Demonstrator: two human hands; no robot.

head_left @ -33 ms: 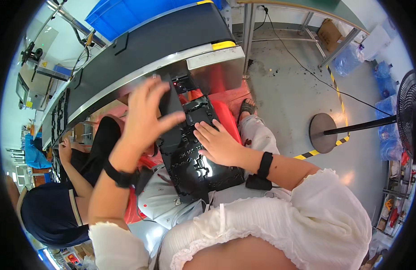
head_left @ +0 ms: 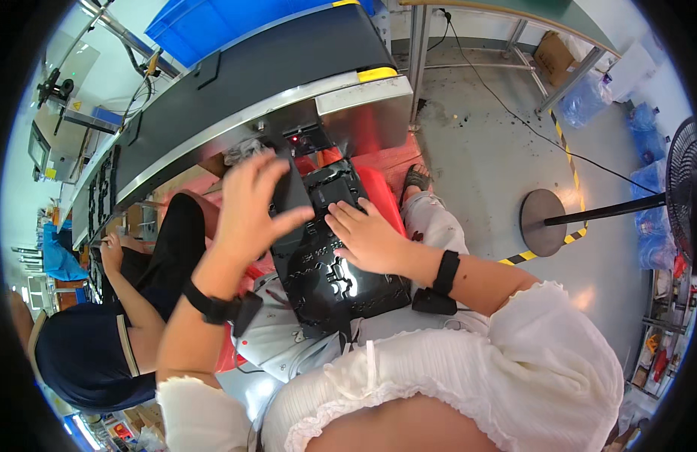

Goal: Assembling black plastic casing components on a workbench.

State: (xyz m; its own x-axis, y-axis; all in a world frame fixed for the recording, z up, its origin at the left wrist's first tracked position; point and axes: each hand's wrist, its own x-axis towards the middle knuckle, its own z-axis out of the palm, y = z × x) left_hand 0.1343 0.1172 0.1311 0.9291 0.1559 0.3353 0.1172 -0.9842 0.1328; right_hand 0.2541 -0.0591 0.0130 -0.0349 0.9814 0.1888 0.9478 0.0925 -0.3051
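Left grip [head_left: 249, 207] splayed, empty; right grip [head_left: 372, 242] flat, unclosed, on black panel [head_left: 312, 290]; conveyor edge [head_left: 213, 134] just beyond

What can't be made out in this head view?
In the head view:
Black panel: part beneath the right hand, hidden by it.
Grey crumpled material: lower part, apparently behind the left hand.
Standing fan: right side, cut off by the dark rim.
Blue bin: top, cut off by the upper edge.
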